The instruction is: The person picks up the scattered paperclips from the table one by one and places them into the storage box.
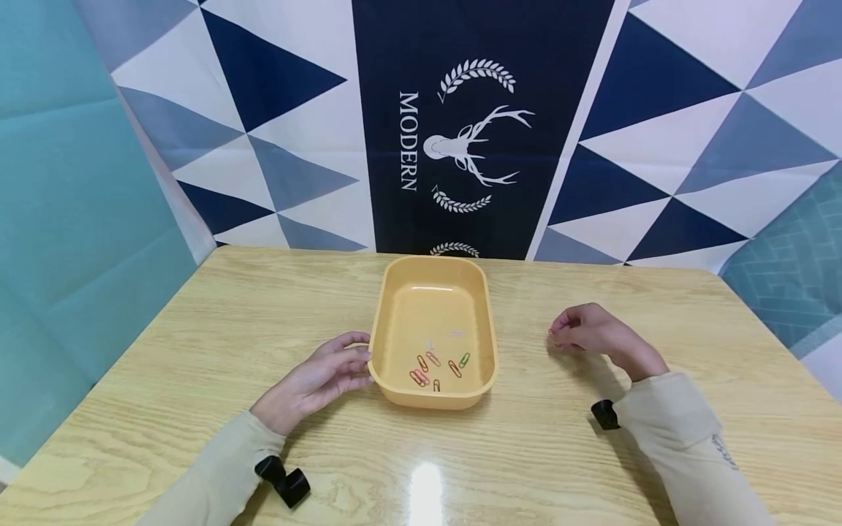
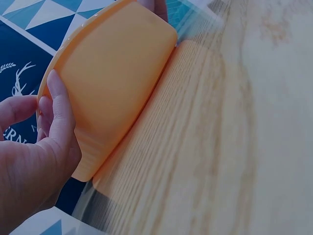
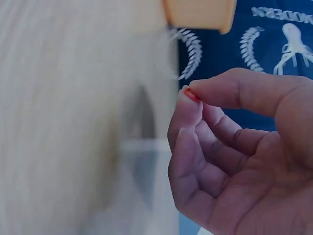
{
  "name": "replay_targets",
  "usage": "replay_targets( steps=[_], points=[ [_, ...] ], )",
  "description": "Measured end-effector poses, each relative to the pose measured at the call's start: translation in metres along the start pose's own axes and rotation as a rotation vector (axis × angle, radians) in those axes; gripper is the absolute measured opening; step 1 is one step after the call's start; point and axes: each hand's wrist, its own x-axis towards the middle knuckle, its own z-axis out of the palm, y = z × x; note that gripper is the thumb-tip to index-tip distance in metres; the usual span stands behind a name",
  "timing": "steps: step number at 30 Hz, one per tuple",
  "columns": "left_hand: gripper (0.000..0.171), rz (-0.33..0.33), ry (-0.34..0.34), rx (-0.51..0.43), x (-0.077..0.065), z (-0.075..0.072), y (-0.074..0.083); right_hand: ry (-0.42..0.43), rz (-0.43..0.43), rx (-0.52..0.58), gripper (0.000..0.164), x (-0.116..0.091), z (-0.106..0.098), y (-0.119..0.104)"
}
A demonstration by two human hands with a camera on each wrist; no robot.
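A yellow plastic tray (image 1: 434,400) stands on the table with several colored paper clips inside, mostly near its front end. Among them are a green paper clip (image 1: 464,360), a red paper clip (image 1: 454,369) and a pink paper clip (image 1: 433,359). My left hand (image 1: 329,376) touches the tray's left side at the rim, fingers loosely extended against the outer wall (image 2: 112,73). Right of the tray, my right hand (image 1: 592,332) is held just above the table. Thumb and index finger pinch a small red-orange paper clip (image 3: 191,95), mostly hidden by the fingertips.
The wood-grain table (image 1: 263,307) reaches back to a patterned blue and white cloth (image 1: 296,124) behind the tray. Teal cloth (image 1: 85,219) hangs at the left. Black wrist devices (image 1: 283,482) sit at both sleeves.
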Motion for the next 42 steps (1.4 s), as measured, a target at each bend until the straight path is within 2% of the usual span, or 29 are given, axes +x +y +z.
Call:
replay_targets(
  steps=[11, 17, 21, 27, 36, 42],
  points=[
    [0.031, -0.004, 0.009, 0.001, 0.000, 0.000, 0.000, 0.028, -0.091, 0.071, 0.030, -0.004, 0.016, -0.052],
    [0.027, -0.002, 0.016, -0.021, -0.001, -0.002, -0.002, 0.072, -0.157, 0.130, 0.029, 0.006, 0.037, -0.078],
    [0.030, 0.002, 0.001, -0.021, -0.001, -0.001, -0.003, 0.056, -0.166, 0.202, 0.027, 0.013, 0.053, -0.090],
    [0.031, 0.002, 0.000, -0.030, -0.001, 0.000, -0.003, 0.034, -0.145, 0.192, 0.024, 0.017, 0.065, -0.095],
    [0.037, -0.009, 0.001, -0.023, -0.002, -0.001, -0.002, 0.015, -0.162, 0.169, 0.024, 0.017, 0.065, -0.094],
    [0.032, 0.000, 0.002, -0.031, 0.000, 0.001, -0.002, 0.018, -0.161, 0.167, 0.024, 0.016, 0.064, -0.093]
  ],
)
